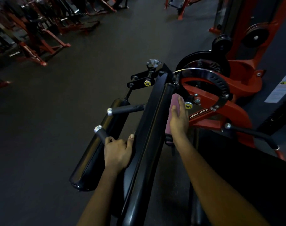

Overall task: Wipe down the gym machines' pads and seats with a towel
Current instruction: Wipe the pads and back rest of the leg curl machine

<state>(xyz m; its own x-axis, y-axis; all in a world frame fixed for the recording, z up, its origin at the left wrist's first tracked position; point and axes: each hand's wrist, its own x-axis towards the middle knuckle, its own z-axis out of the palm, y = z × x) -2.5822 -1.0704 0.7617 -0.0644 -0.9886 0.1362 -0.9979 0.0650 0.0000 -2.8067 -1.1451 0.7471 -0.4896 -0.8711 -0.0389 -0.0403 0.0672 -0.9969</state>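
Where towel point(175, 101) (pink) meets pad point(167, 92), right hand point(179, 122) presses.

Just right of the fingers point(181, 105) of the right hand point(178, 121), a yellow-capped bolt point(188, 106), the red frame point(204, 119) and its black cam disc point(220, 82) crowded in, leaving a narrow gap. Ahead of them the long pad point(155, 121) ran unobstructed to its end. Ahead of the left hand point(117, 154), whose fingers point(109, 140) curled round the near handle point(99, 130), a second handle point(126, 109) crossed. A roller pad point(93, 147) lay to their left, with open floor point(49, 119) beyond.
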